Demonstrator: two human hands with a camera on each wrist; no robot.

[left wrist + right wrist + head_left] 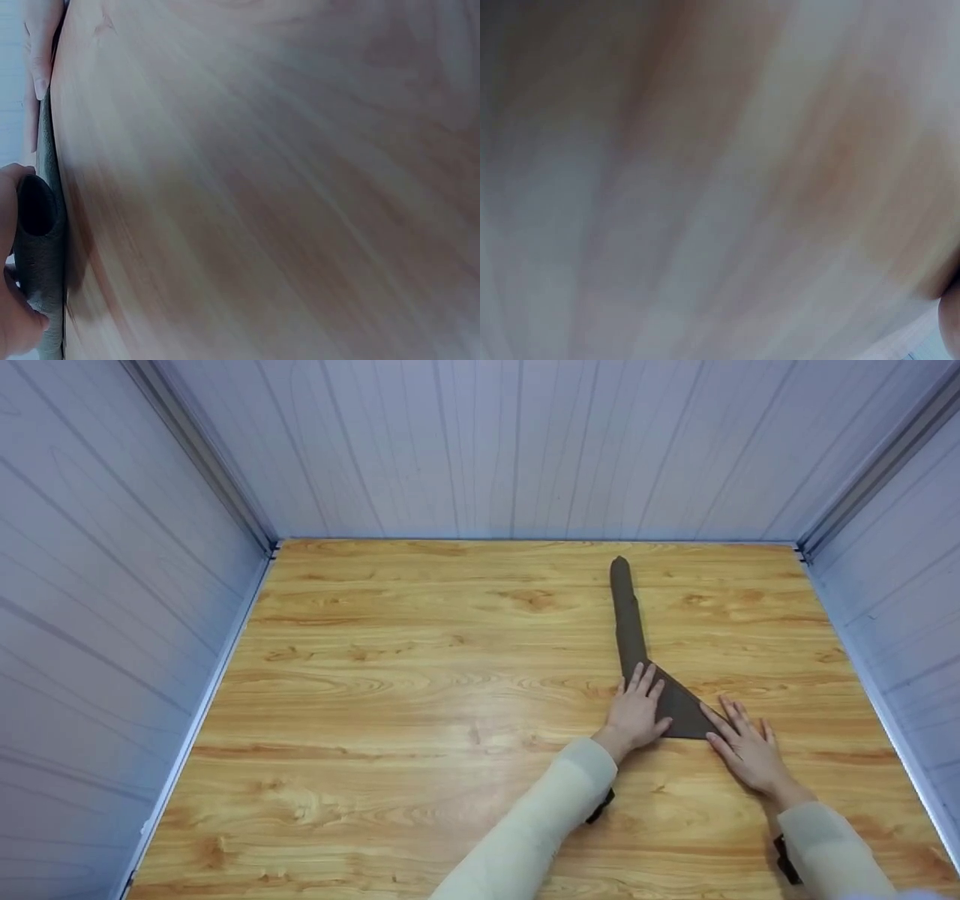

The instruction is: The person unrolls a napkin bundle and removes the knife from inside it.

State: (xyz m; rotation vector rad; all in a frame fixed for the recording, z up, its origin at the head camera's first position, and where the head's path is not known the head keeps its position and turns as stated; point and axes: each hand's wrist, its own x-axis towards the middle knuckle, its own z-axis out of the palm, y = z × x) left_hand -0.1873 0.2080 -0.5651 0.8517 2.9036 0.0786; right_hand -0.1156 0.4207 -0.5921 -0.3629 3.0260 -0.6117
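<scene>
A dark grey-brown cloth (pixel 684 712) lies on the table, its upper part a long narrow roll (pixel 628 622) and its lower right part a flat triangle. My left hand (pixel 636 712) rests with spread fingers where roll and triangle meet. At the triangle's right corner, my right hand (pixel 750 754) touches the cloth with extended fingers. In the left wrist view the hollow end of the cloth roll (pixel 41 262) shows beside the left hand (pixel 16 322), with the right hand (pixel 41 45) farther off. Only a sliver of a finger (pixel 951 322) appears in the right wrist view.
The wood-grain tabletop (pixel 375 675) spreads to the left of the cloth. Pale panelled walls stand at the back (pixel 480 450), on the left (pixel 90 622) and on the right (pixel 900 585) along the table's edges.
</scene>
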